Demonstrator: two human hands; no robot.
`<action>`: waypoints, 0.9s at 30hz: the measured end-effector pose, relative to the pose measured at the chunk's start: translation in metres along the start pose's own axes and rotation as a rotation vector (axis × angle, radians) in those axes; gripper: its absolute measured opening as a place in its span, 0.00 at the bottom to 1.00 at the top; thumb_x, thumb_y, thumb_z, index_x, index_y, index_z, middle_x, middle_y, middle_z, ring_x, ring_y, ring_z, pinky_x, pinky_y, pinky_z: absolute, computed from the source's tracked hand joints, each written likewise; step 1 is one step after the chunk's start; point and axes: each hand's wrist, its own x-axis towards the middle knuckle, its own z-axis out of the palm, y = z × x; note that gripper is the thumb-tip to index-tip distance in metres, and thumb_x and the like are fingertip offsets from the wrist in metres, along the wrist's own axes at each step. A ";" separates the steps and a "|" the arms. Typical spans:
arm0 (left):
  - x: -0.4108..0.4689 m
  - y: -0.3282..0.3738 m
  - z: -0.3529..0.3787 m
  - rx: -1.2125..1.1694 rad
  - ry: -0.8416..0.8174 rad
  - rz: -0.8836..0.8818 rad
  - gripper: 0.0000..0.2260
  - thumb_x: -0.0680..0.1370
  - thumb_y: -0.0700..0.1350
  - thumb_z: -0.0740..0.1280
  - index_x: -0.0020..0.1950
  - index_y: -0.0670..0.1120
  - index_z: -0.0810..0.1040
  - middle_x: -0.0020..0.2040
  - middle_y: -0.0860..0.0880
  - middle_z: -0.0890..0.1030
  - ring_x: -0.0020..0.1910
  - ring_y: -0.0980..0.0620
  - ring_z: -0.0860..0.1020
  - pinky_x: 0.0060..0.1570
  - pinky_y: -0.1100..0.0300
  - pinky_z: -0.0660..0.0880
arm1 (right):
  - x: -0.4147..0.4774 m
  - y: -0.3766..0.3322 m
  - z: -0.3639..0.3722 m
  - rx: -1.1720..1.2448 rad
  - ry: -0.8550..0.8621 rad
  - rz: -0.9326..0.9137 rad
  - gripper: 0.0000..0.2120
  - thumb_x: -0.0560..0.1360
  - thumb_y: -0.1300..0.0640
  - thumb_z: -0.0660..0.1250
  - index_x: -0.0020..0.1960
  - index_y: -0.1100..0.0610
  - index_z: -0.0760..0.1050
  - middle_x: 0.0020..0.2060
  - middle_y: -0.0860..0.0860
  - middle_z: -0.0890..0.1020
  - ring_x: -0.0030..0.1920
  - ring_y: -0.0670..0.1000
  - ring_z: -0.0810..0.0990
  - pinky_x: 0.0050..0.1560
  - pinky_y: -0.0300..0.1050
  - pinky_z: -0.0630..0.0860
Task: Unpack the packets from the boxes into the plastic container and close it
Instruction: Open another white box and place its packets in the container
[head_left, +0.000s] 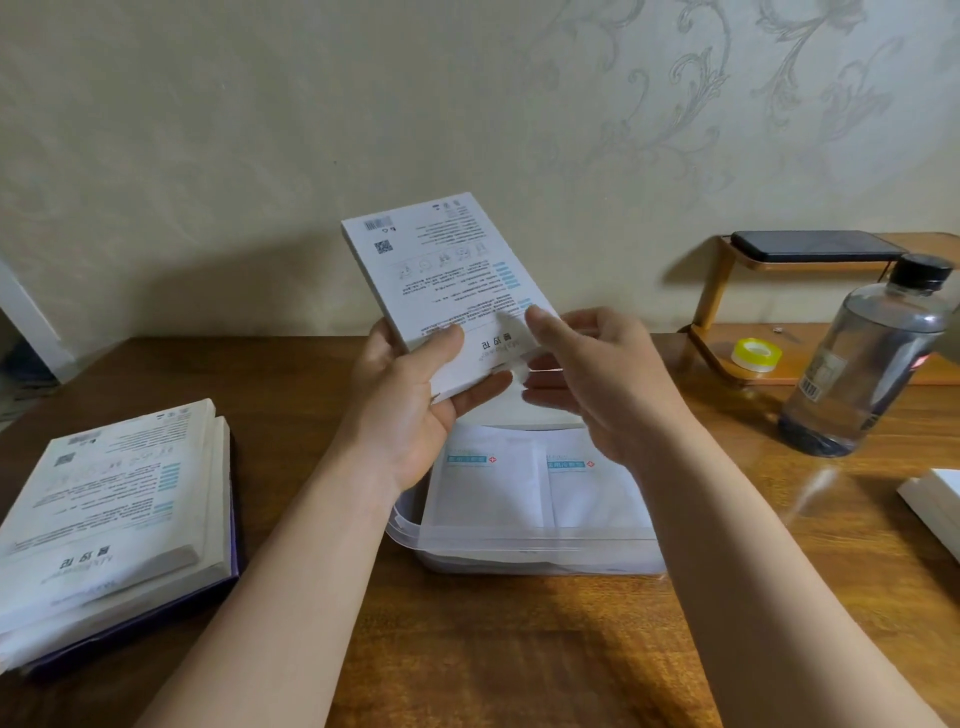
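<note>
Left hand (410, 395) grasps the tilted box (441, 270) mid-frame; right hand (587, 374) at its flap, grip unclear. Contents may miss the container (519, 535).
</note>
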 end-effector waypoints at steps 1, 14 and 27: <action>-0.001 0.000 0.001 0.016 -0.018 0.008 0.20 0.81 0.33 0.65 0.72 0.46 0.71 0.62 0.42 0.84 0.56 0.39 0.85 0.44 0.47 0.83 | 0.000 0.000 0.001 0.085 -0.027 -0.006 0.21 0.75 0.55 0.75 0.60 0.65 0.73 0.45 0.62 0.85 0.40 0.57 0.86 0.42 0.52 0.84; -0.003 0.006 0.005 -0.002 -0.058 -0.006 0.17 0.83 0.36 0.63 0.71 0.45 0.73 0.61 0.41 0.84 0.58 0.39 0.84 0.49 0.39 0.83 | 0.005 0.001 -0.011 0.322 -0.190 -0.157 0.17 0.73 0.78 0.65 0.60 0.70 0.75 0.53 0.65 0.84 0.54 0.63 0.84 0.55 0.56 0.82; -0.005 0.017 0.001 -0.063 -0.040 -0.271 0.17 0.83 0.50 0.64 0.69 0.44 0.79 0.58 0.42 0.85 0.47 0.44 0.86 0.32 0.51 0.83 | 0.009 0.008 -0.022 -0.608 0.092 -0.659 0.10 0.72 0.58 0.75 0.53 0.55 0.80 0.43 0.46 0.84 0.45 0.45 0.82 0.48 0.48 0.81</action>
